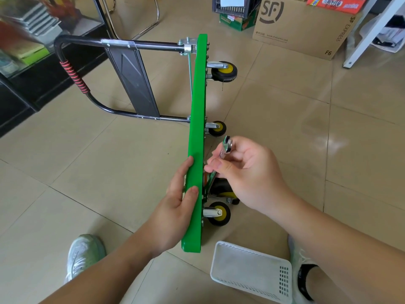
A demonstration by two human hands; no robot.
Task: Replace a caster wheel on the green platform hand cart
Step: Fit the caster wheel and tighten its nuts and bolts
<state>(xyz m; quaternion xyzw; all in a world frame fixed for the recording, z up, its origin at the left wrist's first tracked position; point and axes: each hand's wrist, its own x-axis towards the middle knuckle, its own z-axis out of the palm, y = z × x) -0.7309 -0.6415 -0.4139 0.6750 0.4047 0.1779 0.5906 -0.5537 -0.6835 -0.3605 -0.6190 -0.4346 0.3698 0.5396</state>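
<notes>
Cart [197,119] on edge, green deck, yellow-hub casters [221,71].

Platform [197,128] on edge on floor [285,128], handle [72,80] to left, casters [223,72] to right. Basket [252,268] on floor, just right of platform's near end. Box [302,27] behind, far right.

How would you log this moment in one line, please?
platform: standing on edge | left hand: grips platform | right hand: holds wrench

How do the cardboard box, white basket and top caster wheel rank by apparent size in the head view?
Largest: cardboard box and white basket, alike; the basket is nearer, so unranked.
Smallest: top caster wheel.
</notes>
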